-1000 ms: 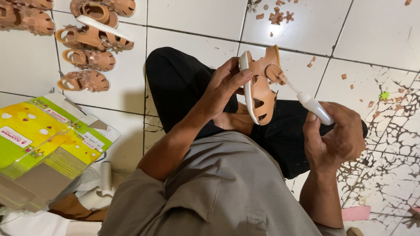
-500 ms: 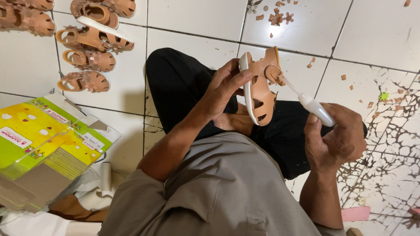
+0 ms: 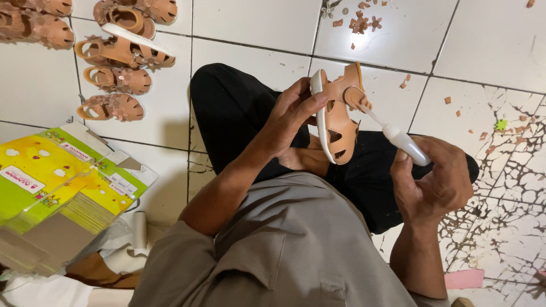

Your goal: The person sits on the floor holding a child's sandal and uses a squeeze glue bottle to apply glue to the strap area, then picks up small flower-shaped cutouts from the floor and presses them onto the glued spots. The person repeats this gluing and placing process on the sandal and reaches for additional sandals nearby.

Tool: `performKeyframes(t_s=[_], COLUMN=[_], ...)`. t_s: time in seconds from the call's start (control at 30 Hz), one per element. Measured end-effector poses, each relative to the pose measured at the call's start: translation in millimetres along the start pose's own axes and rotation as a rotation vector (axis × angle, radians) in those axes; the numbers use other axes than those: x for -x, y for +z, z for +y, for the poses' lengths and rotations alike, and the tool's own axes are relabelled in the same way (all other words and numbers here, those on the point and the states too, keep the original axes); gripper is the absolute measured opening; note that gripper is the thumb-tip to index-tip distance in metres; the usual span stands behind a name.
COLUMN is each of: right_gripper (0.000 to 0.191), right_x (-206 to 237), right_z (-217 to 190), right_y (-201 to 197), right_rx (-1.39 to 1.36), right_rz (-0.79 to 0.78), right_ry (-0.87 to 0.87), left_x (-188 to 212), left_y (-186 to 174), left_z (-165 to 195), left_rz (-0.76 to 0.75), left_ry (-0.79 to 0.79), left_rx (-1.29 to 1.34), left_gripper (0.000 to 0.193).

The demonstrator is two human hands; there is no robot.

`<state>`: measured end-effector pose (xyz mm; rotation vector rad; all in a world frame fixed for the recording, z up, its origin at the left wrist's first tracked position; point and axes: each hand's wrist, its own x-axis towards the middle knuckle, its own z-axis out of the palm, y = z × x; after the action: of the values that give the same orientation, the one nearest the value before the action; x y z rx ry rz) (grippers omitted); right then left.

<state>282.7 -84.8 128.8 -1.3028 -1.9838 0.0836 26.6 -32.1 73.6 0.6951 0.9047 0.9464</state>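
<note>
A tan sandal (image 3: 336, 116) is gripped sole-outward by the left hand (image 3: 293, 116) above the lap, so its strap is exposed; a white glue bottle (image 3: 402, 141), clasped in the right hand (image 3: 435, 182), is tipped against that strap, right of the sandal

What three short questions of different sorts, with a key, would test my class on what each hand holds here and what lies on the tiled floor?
1. Multiple choice: the left hand holds
A. a tan child's sandal with a white sole
B. a pair of steel scissors
C. a roll of brown tape

2. True or false: the nozzle of the small white squeeze tube in the right hand points at the sandal's strap.

3. Fill the gap: beside the person's left arm lies a stack of flattened yellow-and-green cardboard ____.

Key: 1 A. 2 true. 3 boxes. More tan sandals lie on the white tiled floor.
</note>
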Motion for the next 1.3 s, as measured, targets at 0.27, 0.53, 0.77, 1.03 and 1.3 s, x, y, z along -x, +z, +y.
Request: performKeyframes(t_s=[0.27, 0.53, 0.77, 1.03, 1.3], right_gripper=[0.059, 0.064, 0.066, 0.017, 0.022], right_x=[2, 2, 6, 4, -2], right_z=[3, 3, 4, 60, 186], right_y=[0, 1, 2, 27, 126], right_rx=[0.043, -0.008, -0.055, -0.789, -0.324], right_rz=[0.026, 0.028, 0.035, 0.234, -0.029], right_ry=[-0.057, -0.072, -0.063, 0.661, 0.767], left_x=[1, 1, 2, -4, -9], left_y=[1, 2, -2, -19, -36], left_z=[-1, 0, -4, -4, 19], left_rz=[0.011, 0.001, 0.004, 0.092, 0.175], left_ry=[-0.006, -0.006, -0.013, -0.015, -0.026], left_rx=[-0.015, 0.003, 0.026, 0.089, 0.068], left_gripper=[0.064, 0.062, 0.058, 0.047, 0.052])
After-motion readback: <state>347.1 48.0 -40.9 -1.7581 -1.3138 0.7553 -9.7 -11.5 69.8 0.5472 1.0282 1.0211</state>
